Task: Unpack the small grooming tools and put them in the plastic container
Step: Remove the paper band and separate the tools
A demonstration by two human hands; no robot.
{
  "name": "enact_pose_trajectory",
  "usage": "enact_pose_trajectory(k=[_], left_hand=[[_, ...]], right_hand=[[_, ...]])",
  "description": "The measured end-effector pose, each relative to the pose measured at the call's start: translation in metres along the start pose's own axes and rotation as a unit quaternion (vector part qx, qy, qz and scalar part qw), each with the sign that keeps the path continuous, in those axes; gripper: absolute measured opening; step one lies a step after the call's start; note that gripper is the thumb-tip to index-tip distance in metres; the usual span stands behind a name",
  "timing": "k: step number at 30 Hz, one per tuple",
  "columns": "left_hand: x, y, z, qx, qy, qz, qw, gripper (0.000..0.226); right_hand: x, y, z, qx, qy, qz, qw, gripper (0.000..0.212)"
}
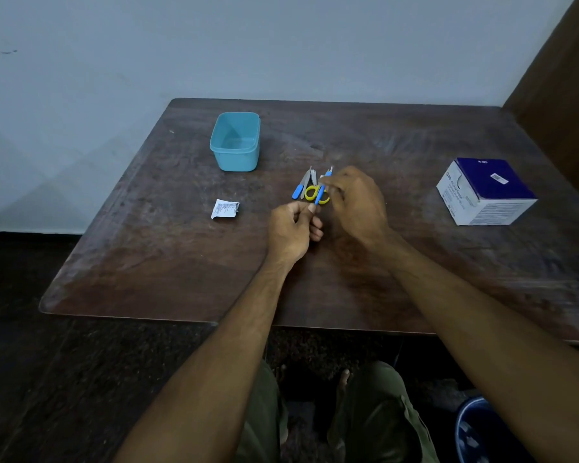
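A cluster of small grooming tools lies at the middle of the wooden table [181,262]: a blue-handled file [301,188], a metal piece beside it, and yellow-handled scissors [312,193]. My left hand [293,230] pinches the lower end of a thin blue-handled tool [321,192]. My right hand [355,202] pinches the same tool near its upper part, fingers curled over it. The open teal plastic container [236,142] stands to the far left of the tools and holds nothing visible.
A crumpled white printed paper [225,208] lies left of my hands. A blue and white cardboard box [485,192] stands at the right of the table. A blue bin [478,429] is on the floor at lower right. A wall runs behind the table.
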State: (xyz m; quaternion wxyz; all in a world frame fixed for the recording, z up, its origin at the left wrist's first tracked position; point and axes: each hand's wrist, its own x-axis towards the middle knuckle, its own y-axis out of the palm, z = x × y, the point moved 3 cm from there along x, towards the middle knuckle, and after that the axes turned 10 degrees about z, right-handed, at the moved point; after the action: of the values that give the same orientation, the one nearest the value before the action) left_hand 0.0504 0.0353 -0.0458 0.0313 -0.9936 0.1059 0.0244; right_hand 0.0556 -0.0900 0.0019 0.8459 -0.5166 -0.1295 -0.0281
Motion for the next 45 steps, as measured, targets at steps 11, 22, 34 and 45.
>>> enact_pose_trajectory(k=[11, 22, 34, 45], left_hand=[[0.000, -0.001, 0.001, -0.013, 0.002, -0.012, 1.000, 0.015], [0.000, -0.002, 0.002, -0.025, 0.013, -0.034, 0.999, 0.010], [-0.002, -0.002, 0.000, -0.039, 0.016, -0.041, 0.998, 0.009], [-0.006, 0.000, -0.001, 0.009, 0.040, -0.029, 0.999, 0.002]], right_hand=[[-0.002, -0.003, 0.001, 0.020, -0.014, 0.005, 1.000, 0.027], [-0.002, -0.006, 0.006, -0.025, -0.003, 0.029, 0.999, 0.028], [0.005, -0.006, 0.002, -0.062, 0.015, 0.059, 0.996, 0.022], [-0.005, 0.005, -0.005, 0.196, 0.069, -0.032, 0.978, 0.016]])
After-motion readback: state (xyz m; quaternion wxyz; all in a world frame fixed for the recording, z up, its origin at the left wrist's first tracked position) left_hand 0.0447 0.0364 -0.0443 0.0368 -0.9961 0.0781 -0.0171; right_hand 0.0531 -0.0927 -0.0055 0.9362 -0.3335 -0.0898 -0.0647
